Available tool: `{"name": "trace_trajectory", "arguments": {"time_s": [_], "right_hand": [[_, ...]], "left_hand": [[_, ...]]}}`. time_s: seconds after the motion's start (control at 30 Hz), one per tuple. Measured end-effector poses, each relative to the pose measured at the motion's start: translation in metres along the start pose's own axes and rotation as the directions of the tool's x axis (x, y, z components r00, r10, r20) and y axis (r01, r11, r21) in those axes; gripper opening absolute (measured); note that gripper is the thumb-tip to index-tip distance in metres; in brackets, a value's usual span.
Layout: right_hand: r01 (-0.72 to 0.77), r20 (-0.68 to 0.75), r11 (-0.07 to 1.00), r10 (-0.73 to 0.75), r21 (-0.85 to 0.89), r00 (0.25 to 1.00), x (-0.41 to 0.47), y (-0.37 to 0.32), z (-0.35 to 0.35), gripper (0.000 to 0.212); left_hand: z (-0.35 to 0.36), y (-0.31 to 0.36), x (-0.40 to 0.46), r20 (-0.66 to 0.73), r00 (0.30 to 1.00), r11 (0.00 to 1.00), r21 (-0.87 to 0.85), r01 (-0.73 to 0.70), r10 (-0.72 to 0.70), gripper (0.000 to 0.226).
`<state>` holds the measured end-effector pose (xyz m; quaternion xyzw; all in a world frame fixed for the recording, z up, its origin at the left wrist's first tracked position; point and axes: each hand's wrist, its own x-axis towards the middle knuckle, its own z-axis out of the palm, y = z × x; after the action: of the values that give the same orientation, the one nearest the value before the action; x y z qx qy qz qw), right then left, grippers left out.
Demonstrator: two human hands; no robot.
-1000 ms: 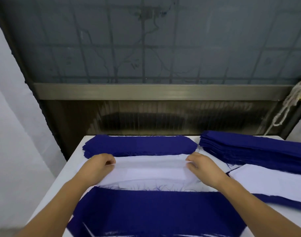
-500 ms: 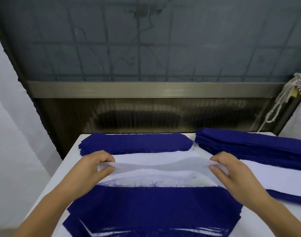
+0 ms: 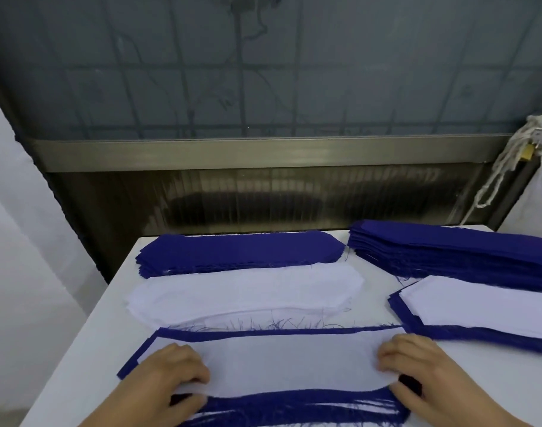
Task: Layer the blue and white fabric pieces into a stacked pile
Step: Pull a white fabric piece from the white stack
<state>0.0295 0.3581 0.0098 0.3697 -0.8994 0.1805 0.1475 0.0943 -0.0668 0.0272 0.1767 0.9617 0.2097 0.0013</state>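
Note:
A white fabric piece (image 3: 288, 362) lies on top of a blue fabric piece (image 3: 294, 406) at the table's near edge. A blue border shows along its far side, and frayed blue threads show along its near side. My left hand (image 3: 171, 375) pinches the white piece's left end, fingers curled on top. My right hand (image 3: 417, 368) pinches its right end the same way. Behind them lies a stack of white pieces (image 3: 242, 291). A stack of blue pieces (image 3: 238, 251) sits at the far edge.
A taller blue stack (image 3: 448, 251) stands at the back right. In front of it lies a layered blue and white pile (image 3: 479, 306). The white table (image 3: 87, 349) drops off at the left. A rope (image 3: 497, 167) hangs at the right wall.
Both hands lifted a white piece off the middle white stack and brought it toward me. It now lies down on the near blue piece.

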Motion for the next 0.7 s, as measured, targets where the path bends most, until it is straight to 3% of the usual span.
{"name": "trace_trajectory", "arguments": {"time_s": [0.1, 0.2, 0.33, 0.43, 0.5, 0.63, 0.7], "right_hand": [[-0.069, 0.070, 0.995, 0.064, 0.077, 0.995, 0.003, -0.005, -0.008, 0.008], [-0.106, 0.154, 0.994, 0.104, 0.008, 0.983, 0.012, -0.003, -0.007, 0.016], [-0.223, 0.172, 0.974, 0.214, 0.031, 0.962, 0.045, 0.004, 0.002, 0.016], [-0.259, 0.122, 0.960, 0.246, 0.103, 0.962, 0.090, 0.005, 0.020, 0.007], [-0.268, 0.133, 0.957, 0.252, 0.114, 0.959, 0.118, 0.007, 0.034, 0.011], [-0.337, 0.211, 0.934, 0.307, 0.122, 0.928, 0.145, 0.017, 0.050, 0.002], [-0.341, 0.237, 0.931, 0.304, 0.133, 0.923, 0.147, 0.021, 0.054, 0.012]], "left_hand": [[-0.003, -0.003, 0.003, 0.056, 0.998, 0.999, 0.004, 0.037, -0.037, 0.031], [-0.005, -0.006, 0.016, 0.057, 0.988, 0.987, 0.079, 0.140, -0.144, 0.032], [0.003, -0.006, 0.052, -0.086, 0.980, 0.961, 0.194, 0.194, -0.180, 0.018], [0.013, 0.005, 0.097, -0.194, 0.968, 0.971, 0.148, 0.188, -0.158, 0.005], [0.020, 0.010, 0.126, -0.226, 0.962, 0.983, 0.064, 0.170, -0.152, 0.011], [0.030, 0.013, 0.158, -0.134, 0.973, 0.978, -0.119, 0.171, -0.187, 0.004], [0.033, 0.009, 0.162, -0.091, 0.975, 0.965, -0.184, 0.185, -0.204, 0.004]]}}
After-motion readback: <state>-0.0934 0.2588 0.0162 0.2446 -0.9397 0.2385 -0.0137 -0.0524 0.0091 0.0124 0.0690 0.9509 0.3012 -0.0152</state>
